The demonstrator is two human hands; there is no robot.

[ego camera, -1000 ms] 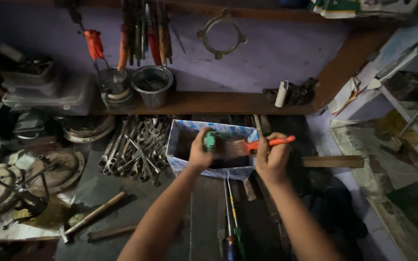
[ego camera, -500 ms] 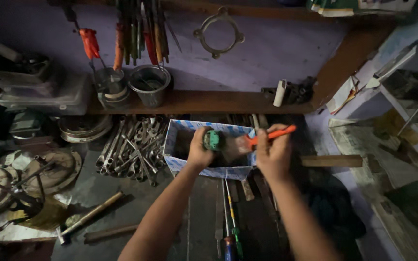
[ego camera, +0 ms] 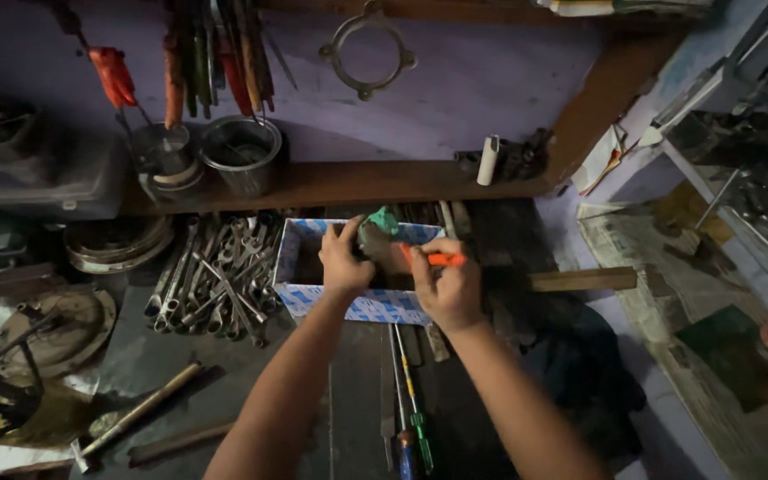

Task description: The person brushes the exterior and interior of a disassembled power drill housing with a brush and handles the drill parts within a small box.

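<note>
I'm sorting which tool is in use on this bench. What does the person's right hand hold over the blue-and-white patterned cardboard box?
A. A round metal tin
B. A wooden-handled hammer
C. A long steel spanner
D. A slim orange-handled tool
D: the right hand grips a slim orange-handled tool above the blue-and-white patterned cardboard box, while the left hand holds a dark part with a green end beside it.

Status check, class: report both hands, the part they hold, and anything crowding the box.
Left hand grips grey part over box. Right hand holds orange tool to it. Spanners piled left of box.
</note>
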